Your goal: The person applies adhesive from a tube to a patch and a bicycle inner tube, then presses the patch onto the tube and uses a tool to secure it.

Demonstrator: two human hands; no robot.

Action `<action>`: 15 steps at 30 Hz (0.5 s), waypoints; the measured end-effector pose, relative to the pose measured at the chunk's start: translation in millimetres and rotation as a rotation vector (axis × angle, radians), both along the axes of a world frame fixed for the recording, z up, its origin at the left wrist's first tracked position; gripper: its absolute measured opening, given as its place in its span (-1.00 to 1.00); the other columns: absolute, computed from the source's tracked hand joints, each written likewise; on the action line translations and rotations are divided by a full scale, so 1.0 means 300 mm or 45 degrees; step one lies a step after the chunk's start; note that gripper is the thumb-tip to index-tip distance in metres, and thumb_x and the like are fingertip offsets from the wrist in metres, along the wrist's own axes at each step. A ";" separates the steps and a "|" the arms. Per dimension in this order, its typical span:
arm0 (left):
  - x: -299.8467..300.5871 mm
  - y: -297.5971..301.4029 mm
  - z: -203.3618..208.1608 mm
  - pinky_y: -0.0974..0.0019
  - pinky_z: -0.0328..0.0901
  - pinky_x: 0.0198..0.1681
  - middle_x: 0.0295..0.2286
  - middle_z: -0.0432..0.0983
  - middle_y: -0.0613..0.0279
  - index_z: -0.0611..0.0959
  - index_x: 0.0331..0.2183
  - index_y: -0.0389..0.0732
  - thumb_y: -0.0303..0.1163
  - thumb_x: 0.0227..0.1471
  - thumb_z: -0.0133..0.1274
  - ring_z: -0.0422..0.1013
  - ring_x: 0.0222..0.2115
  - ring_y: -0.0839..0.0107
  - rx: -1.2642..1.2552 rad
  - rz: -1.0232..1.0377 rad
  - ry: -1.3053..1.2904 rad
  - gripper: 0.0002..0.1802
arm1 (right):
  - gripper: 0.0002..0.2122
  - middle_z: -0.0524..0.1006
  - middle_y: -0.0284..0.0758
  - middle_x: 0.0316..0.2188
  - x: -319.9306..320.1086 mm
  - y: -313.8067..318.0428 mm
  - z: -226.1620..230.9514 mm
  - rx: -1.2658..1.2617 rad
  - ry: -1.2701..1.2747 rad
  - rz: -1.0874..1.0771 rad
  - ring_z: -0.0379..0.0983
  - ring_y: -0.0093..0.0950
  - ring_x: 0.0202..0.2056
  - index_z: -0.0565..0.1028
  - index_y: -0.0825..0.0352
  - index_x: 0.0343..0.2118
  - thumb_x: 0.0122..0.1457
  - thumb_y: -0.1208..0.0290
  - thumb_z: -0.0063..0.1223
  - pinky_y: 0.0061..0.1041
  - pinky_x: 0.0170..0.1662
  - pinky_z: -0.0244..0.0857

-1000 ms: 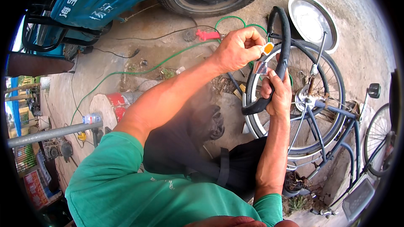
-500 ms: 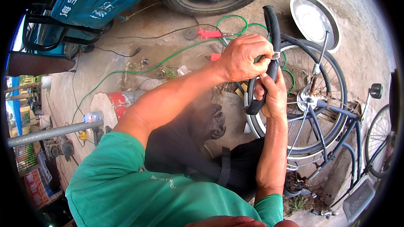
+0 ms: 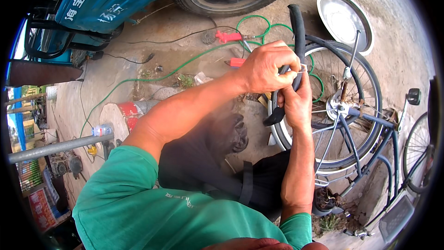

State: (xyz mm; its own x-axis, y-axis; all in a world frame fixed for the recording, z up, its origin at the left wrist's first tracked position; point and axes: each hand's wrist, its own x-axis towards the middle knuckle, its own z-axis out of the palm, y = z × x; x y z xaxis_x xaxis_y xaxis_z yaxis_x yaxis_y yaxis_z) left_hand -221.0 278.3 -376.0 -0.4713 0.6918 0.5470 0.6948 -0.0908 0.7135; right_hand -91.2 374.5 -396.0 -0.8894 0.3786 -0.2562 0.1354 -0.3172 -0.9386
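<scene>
A black bicycle inner tube [image 3: 297,25] is bent between my two hands, in front of an upturned bicycle's wheel. My left hand [image 3: 273,67] is closed, with its thumb and fingertips pinched at a small pale scrap [image 3: 303,69] against the tube. What exactly the scrap is, I cannot make out. Just below, my right hand [image 3: 297,104] grips the tube from the right side, its thumb pressed on the rubber near the scrap. The tube's lower bend hangs beneath my hands, beside the white wheel rim [image 3: 282,134].
The blue bicycle frame [image 3: 382,150] lies to the right, with a metal basin [image 3: 344,21] beyond it. A green hose [image 3: 152,79] and a red-handled tool [image 3: 228,36] lie on the ground. A blue vehicle's tyre [image 3: 231,11] stands at the back; a red-and-white cylinder [image 3: 127,113] is left.
My right hand has shifted up the tube, closer to my left fingertips. The tube's lower bend has swung slightly left, and the pale scrap now sticks out from the rubber.
</scene>
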 end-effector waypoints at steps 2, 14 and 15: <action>0.003 -0.010 0.010 0.31 0.38 -0.38 -0.50 0.56 0.27 0.65 -0.44 -0.19 -0.49 -0.11 0.16 0.48 -0.48 0.43 -0.089 0.007 -0.387 -0.93 | -0.52 0.47 -0.42 -0.52 0.000 -0.008 0.024 0.145 -0.074 -0.022 0.31 -0.71 -0.61 0.24 0.36 0.21 0.25 0.49 0.07 -0.67 -0.58 0.19; -0.063 -0.054 0.042 0.43 0.37 -0.46 -0.36 0.64 0.30 0.61 -0.37 -0.24 -0.54 0.01 0.13 0.46 -0.43 0.60 -0.168 0.103 -0.457 -0.94 | -0.61 0.57 -0.37 -0.39 -0.005 0.002 0.015 0.119 -0.104 0.010 0.33 -0.68 -0.56 0.37 0.43 0.10 0.19 0.51 -0.12 -0.63 -0.50 0.25; -0.066 -0.050 0.033 0.39 0.37 -0.44 -0.36 0.64 0.30 0.62 -0.39 -0.23 -0.56 -0.02 0.13 0.47 -0.42 0.56 -0.144 0.110 -0.278 -0.93 | -0.63 0.56 -0.37 -0.40 -0.008 -0.008 0.020 0.107 -0.094 -0.002 0.33 -0.68 -0.56 0.38 0.43 0.08 0.19 0.52 -0.11 -0.63 -0.49 0.25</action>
State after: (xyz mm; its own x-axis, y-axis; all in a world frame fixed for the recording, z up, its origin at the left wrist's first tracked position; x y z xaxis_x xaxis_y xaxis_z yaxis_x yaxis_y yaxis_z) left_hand -240.7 263.4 -366.1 -0.6296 0.6949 0.3476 0.5251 0.0508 0.8495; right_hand -93.7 372.1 -390.0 -0.8687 0.4028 -0.2884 0.2048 -0.2381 -0.9494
